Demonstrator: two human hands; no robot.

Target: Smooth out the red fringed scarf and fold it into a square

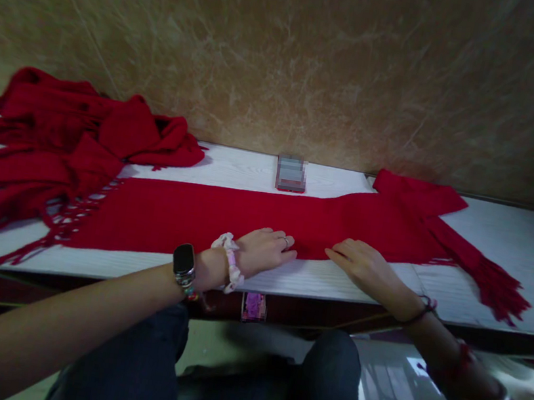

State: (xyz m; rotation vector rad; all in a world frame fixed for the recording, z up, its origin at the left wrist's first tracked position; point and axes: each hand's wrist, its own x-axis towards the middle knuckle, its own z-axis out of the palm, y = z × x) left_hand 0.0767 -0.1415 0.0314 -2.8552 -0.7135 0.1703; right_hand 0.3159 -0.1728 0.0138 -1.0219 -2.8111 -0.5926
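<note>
A red scarf (pixel 226 211) with fringed ends lies stretched lengthwise over the white table. Its left fringe is spread near the heap, and its right part is bunched and doubled over, with a fringed end hanging toward the front right. My left hand (pixel 263 249), a ring on one finger, rests flat on the scarf's front edge near the middle. To the right of it, my right hand (pixel 361 266) lies palm down on the same edge, fingers stretched out and pointing left. Neither hand grasps the cloth.
A crumpled pile of red scarves (pixel 83 128) covers the table's left end. Against the marble-patterned wall (pixel 286 64) lies a phone-like rectangular object (pixel 291 173), its face blurred. The white table (pixel 527 256) is narrow, and my knees are below its front edge.
</note>
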